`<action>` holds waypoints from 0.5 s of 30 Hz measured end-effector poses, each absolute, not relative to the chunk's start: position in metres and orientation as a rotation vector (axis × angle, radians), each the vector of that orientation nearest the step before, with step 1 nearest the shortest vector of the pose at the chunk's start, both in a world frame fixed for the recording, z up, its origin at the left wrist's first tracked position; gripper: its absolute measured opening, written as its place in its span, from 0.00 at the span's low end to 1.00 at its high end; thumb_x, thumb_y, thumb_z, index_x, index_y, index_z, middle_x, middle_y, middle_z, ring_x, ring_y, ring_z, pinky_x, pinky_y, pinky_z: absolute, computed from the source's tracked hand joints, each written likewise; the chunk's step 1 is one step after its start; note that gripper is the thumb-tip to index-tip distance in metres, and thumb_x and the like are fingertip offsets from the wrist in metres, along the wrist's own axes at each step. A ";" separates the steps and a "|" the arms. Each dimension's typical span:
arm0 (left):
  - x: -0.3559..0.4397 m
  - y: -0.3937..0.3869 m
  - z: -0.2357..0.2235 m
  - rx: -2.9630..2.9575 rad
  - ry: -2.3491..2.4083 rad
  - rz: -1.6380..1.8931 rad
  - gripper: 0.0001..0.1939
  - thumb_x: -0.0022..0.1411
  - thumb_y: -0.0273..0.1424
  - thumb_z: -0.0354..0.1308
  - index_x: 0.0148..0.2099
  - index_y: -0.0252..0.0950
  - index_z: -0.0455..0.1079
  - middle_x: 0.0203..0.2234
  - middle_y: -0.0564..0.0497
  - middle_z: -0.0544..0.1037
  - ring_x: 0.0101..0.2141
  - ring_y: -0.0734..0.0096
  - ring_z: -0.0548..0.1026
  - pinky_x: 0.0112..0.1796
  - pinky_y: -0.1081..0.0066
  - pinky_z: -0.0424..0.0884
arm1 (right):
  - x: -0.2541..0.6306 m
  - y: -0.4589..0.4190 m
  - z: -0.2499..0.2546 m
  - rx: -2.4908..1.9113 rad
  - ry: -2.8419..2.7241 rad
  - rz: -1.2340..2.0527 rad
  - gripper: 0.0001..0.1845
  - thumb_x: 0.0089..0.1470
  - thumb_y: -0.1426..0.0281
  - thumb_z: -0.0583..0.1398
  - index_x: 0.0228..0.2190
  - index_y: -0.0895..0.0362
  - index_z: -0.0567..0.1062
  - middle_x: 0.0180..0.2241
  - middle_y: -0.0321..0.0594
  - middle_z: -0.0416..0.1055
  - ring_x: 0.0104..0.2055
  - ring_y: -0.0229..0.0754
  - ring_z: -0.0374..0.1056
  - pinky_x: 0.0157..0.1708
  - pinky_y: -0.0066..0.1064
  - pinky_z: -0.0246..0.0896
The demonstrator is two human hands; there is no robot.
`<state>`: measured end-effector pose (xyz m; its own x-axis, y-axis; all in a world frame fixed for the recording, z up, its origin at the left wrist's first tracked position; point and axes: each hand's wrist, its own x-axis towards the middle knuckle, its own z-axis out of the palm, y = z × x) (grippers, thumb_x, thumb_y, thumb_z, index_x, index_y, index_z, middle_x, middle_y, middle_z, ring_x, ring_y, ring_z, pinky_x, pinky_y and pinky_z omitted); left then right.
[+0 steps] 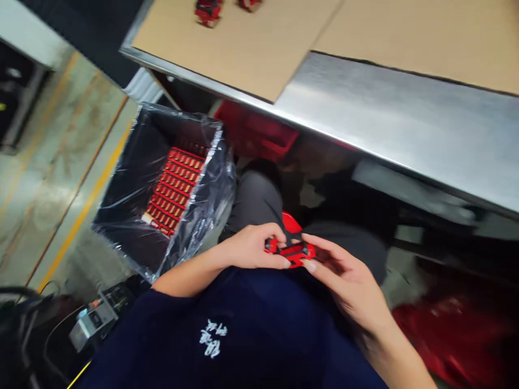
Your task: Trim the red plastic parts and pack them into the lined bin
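Observation:
Close to my body, above my lap, I hold a small red and black plastic part (pixel 292 254) between both hands. My left hand (pixel 259 247) grips its left end, with the thumb along the lower edge. The fingertips of my right hand (pixel 340 266) pinch its right end. The fingers cover part of it, and its exact kind is not clear. To the left stands a black crate (pixel 125 178) lined with clear plastic film. Rows of similar red parts (pixel 174 189) lie packed inside it.
A metal workbench (pixel 348 102) runs across the front, with cardboard sheets (pixel 243 48) on top. Two blurred red and black parts (pixel 208 12) sit on the cardboard. A red bin (pixel 259 129) is under the bench. Red material (pixel 450 335) lies at lower right, and a small metal device (pixel 91 324) at lower left.

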<state>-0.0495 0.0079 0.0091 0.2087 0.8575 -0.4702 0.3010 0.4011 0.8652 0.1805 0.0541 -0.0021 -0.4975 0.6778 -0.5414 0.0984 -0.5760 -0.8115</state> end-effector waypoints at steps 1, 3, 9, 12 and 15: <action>-0.050 0.009 0.010 1.172 1.341 0.492 0.23 0.54 0.42 0.70 0.49 0.39 0.72 0.37 0.53 0.81 0.32 0.71 0.77 0.37 0.71 0.70 | 0.180 0.054 -0.005 -1.343 -1.203 2.118 0.29 0.46 0.61 0.75 0.50 0.50 0.80 0.44 0.43 0.82 0.44 0.45 0.80 0.45 0.30 0.78; -0.050 0.012 0.009 1.233 1.305 0.428 0.31 0.56 0.41 0.69 0.60 0.41 0.67 0.45 0.50 0.81 0.39 0.67 0.80 0.43 0.69 0.72 | 0.175 0.054 -0.011 -1.400 -1.225 2.105 0.33 0.43 0.60 0.76 0.51 0.50 0.79 0.44 0.44 0.82 0.42 0.44 0.81 0.43 0.26 0.78; -0.072 0.011 0.003 1.419 1.197 0.536 0.32 0.61 0.39 0.65 0.66 0.40 0.66 0.57 0.45 0.77 0.56 0.56 0.76 0.57 0.62 0.70 | 0.146 0.055 -0.015 -1.394 -1.228 2.010 0.31 0.36 0.61 0.77 0.45 0.49 0.80 0.42 0.43 0.82 0.43 0.47 0.81 0.45 0.27 0.78; -0.130 0.000 0.010 1.307 1.430 0.768 0.31 0.59 0.41 0.67 0.63 0.42 0.70 0.52 0.47 0.80 0.50 0.58 0.79 0.54 0.63 0.72 | 0.141 0.060 -0.017 -1.428 -1.359 1.976 0.31 0.37 0.57 0.76 0.45 0.47 0.80 0.45 0.46 0.81 0.48 0.52 0.80 0.51 0.36 0.77; -0.223 -0.020 0.014 1.018 2.119 0.983 0.27 0.59 0.34 0.68 0.61 0.43 0.72 0.54 0.50 0.79 0.54 0.59 0.77 0.59 0.62 0.69 | 0.146 0.064 -0.028 -1.543 -1.425 1.901 0.28 0.41 0.53 0.74 0.45 0.43 0.81 0.47 0.49 0.81 0.50 0.58 0.78 0.58 0.47 0.72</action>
<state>-0.2227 -0.0203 0.0142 -0.5373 0.8233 -0.1831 0.3921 0.4360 0.8100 0.1458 0.0643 -0.0276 -0.3733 0.7386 -0.5613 0.3312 -0.4591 -0.8243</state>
